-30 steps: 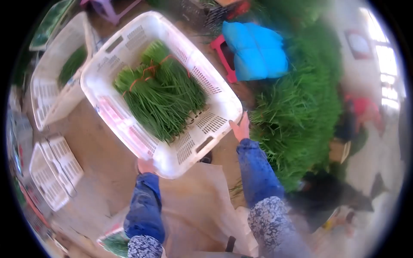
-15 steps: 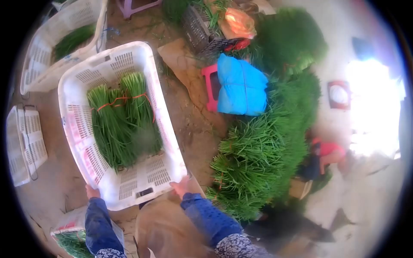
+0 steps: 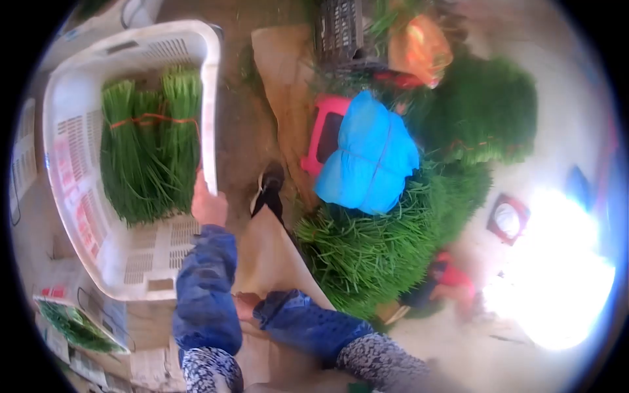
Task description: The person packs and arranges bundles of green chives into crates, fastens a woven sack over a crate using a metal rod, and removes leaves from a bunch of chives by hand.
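Observation:
A white plastic crate stands at the left, with bundles of garlic chives lying inside, tied with red bands. On the crate's right rim is my left hand, its fingers closed over the edge. My right hand is low, just off the crate's near right corner, beside a tan cloth or sheet over my lap. Its fingers are mostly hidden, so I cannot see whether they hold anything.
A large heap of chives lies at the right. A blue wrapped bundle sits by a pink stool. Farther back are a dark crate and an orange bag. Another white crate is lower left.
My left hand has gone from the crate's near left corner to its right rim. My right hand has let go of the near right corner and dropped lower. The view has shifted.

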Motion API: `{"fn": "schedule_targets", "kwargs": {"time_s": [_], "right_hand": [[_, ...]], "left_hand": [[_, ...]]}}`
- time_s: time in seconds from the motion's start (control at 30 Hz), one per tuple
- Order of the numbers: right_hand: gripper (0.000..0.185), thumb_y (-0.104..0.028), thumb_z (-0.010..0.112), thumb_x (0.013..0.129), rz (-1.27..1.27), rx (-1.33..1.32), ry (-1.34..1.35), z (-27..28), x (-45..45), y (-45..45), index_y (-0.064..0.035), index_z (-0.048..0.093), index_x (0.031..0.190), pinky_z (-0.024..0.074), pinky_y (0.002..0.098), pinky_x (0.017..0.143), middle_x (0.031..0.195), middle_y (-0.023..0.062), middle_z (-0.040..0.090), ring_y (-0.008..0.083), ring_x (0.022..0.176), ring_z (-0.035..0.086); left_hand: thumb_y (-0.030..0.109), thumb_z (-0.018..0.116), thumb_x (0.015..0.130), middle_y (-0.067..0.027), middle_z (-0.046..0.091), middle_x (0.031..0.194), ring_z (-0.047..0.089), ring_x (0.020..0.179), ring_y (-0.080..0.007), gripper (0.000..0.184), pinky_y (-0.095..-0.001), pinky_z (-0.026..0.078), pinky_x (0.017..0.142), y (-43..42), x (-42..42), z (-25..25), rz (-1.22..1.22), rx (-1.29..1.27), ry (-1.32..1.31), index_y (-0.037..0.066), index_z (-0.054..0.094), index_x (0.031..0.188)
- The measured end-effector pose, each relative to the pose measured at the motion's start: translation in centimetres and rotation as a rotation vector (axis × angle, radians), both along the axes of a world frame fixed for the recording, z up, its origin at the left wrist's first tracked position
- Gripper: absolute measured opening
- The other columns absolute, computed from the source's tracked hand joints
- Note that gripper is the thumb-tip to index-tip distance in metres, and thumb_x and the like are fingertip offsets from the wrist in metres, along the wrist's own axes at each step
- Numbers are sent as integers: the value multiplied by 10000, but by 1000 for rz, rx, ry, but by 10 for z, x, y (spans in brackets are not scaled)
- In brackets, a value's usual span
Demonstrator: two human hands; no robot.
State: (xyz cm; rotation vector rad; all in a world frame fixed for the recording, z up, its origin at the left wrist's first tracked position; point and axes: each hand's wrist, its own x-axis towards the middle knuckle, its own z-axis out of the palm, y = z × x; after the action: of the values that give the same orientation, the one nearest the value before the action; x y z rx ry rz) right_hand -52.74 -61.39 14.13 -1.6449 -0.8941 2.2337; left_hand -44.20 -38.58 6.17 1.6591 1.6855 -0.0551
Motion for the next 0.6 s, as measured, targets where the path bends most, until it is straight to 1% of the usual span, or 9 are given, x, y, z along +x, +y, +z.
{"fn": "schedule_targets", "kwargs": {"time_s": [0.07, 0.13, 0.23, 0.27, 0.33, 0.37, 0.43, 0.53, 0.6], "right_hand": [[400, -292, 570, 731, 280, 82, -201, 28, 42, 9, -36, 540, 1037, 452, 492, 677, 818, 199, 588, 378, 782, 571], [405, -243, 560, 739, 199, 169, -206, 51, 77, 26, -15, 521, 1072, 450, 501, 669, 859, 172, 583, 367, 768, 575], [350, -167, 533, 809, -287, 371, -485, 62, 126, 33, -18, 514, 1125, 459, 435, 754, 1001, 173, 576, 345, 897, 571], [350, -167, 533, 809, -295, 373, -484, 68, 144, 38, -18, 514, 1125, 459, 435, 754, 1001, 173, 576, 345, 897, 571], [357, -113, 520, 799, -281, -87, -450, 92, 193, 66, -29, 507, 1146, 465, 412, 772, 1037, 193, 557, 349, 919, 556], [357, -113, 520, 799, -295, -81, -451, 94, 211, 66, -29, 507, 1146, 465, 412, 772, 1037, 193, 557, 349, 919, 556], [333, -91, 551, 819, -528, 237, -555, 94, 248, 64, -15, 505, 1140, 485, 352, 763, 1026, 183, 571, 339, 900, 579], [333, -56, 554, 808, -616, 273, -655, 118, 291, 72, -7, 506, 1134, 484, 357, 769, 1015, 181, 574, 336, 893, 583], [323, -105, 557, 825, -633, 372, -742, 122, 311, 70, -15, 518, 1133, 478, 363, 776, 1025, 187, 574, 342, 920, 570]], "left_hand": [[42, 576, 683, -171, 625, 979, 600, 839, -376, 631, -455, 473, 732, 1, 0, 6, -29, 27, 46, 171, 442, 1286], [66, 585, 682, -185, 629, 947, 601, 824, -379, 628, -461, 473, 720, 2, -11, 0, -59, 59, 84, 161, 439, 1286], [102, 593, 685, -201, 628, 922, 600, 815, -388, 617, -469, 473, 715, -5, -15, -13, -59, 3, 123, 140, 437, 1280], [102, 593, 685, -201, 628, 922, 600, 815, -388, 617, -469, 473, 715, -6, -14, -15, -65, 7, 125, 140, 437, 1280], [129, 593, 687, -211, 630, 893, 598, 806, -398, 589, -471, 472, 715, -1, -13, -9, -115, -9, 162, 117, 453, 1259], [144, 585, 695, -223, 629, 867, 599, 807, -403, 540, -475, 471, 720, 0, -10, -3, -132, 25, 191, 93, 483, 1223], [165, 587, 701, -228, 628, 864, 598, 813, -408, 519, -478, 472, 721, -2, -14, -11, -115, 4, 220, 84, 495, 1205], [233, 589, 723, -233, 629, 887, 593, 839, -421, 484, -486, 474, 723, -4, -24, -21, -86, -108, 267, 67, 514, 1171], [258, 588, 742, -226, 632, 906, 588, 873, -416, 477, -483, 475, 724, 8, -14, 1, -169, -173, 294, 67, 510, 1171]]}}
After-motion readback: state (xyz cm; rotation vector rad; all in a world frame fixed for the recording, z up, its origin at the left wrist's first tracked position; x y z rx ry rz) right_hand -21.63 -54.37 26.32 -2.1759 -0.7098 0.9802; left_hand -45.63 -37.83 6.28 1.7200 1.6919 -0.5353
